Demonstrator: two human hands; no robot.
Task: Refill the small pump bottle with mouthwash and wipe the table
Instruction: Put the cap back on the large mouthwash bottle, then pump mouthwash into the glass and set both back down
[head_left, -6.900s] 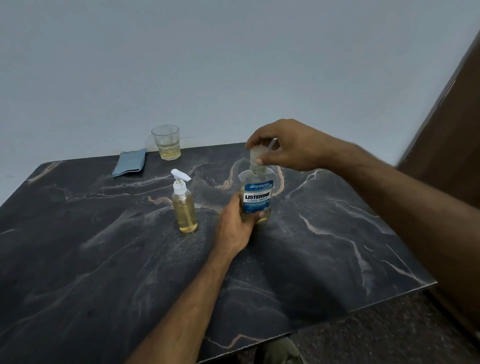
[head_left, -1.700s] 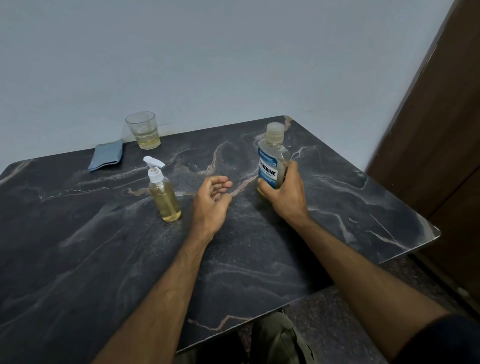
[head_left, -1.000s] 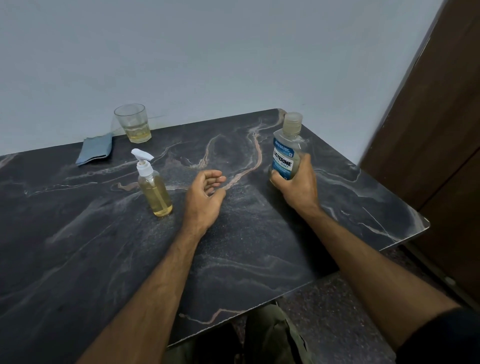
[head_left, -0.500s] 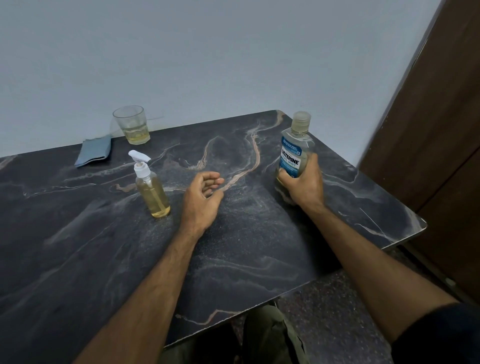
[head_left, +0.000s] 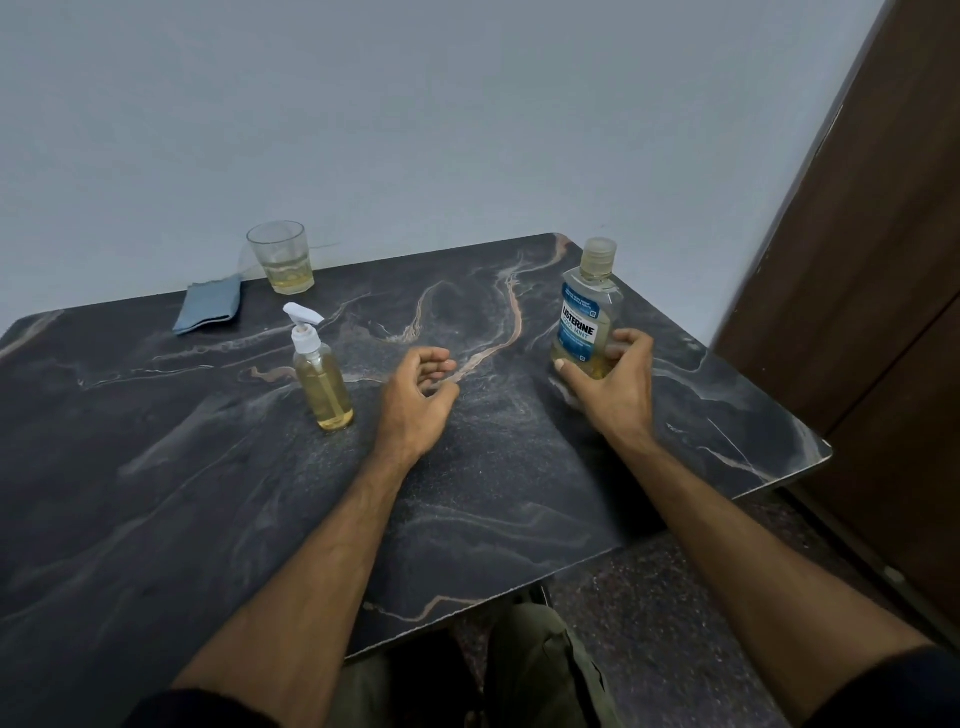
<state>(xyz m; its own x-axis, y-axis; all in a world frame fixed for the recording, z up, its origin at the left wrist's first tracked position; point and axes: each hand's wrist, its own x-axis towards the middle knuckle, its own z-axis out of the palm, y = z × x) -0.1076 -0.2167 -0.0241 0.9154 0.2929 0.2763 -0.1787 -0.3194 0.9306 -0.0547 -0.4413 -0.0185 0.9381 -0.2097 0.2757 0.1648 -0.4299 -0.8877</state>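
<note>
Mouthwash bottle (head_left: 586, 317) base hidden by right hand (head_left: 613, 384).

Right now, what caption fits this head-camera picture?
Right hand grips clear Listerine mouthwash bottle on dark marble table; left hand empty.

Your sleeves (head_left: 883, 691): dark, pushed up near the elbows
Your forearms (head_left: 322, 561): bare
Your trousers (head_left: 540, 670): olive-green, creased
Your hands (head_left: 415, 400): bare, no rings
</note>
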